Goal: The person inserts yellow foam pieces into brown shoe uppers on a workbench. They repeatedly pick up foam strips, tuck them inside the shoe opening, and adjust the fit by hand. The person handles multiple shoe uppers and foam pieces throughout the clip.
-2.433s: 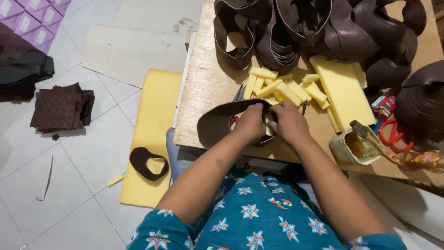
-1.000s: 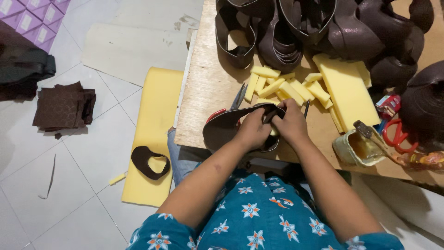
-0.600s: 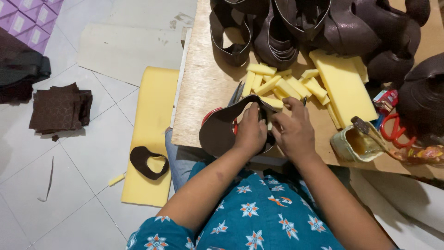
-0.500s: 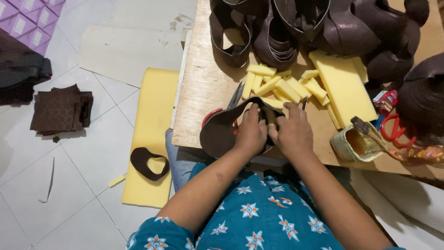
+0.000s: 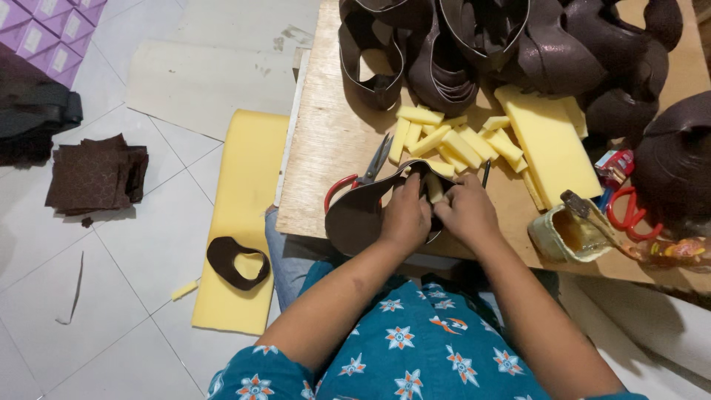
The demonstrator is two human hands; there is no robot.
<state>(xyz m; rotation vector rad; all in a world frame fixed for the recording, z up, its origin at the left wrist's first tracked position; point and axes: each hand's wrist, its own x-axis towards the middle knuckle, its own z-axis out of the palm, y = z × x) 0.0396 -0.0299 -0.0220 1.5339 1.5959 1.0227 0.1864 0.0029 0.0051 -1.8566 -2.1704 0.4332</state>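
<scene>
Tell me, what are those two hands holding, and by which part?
Both hands, left hand and right hand, grip a curved dark brown leather piece at its upper right edge, pinching a small yellow foam strip there.

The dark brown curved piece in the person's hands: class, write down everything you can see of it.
The dark brown curved piece looks like thin, leather-like sheet bent into an open, cupped band. It sits at the near edge of the plywood board, partly overhanging it. The left hand grips its right part from above, and the right hand meets it there, a yellow foam strip between them. Red-handled scissors lie just behind it.
</scene>
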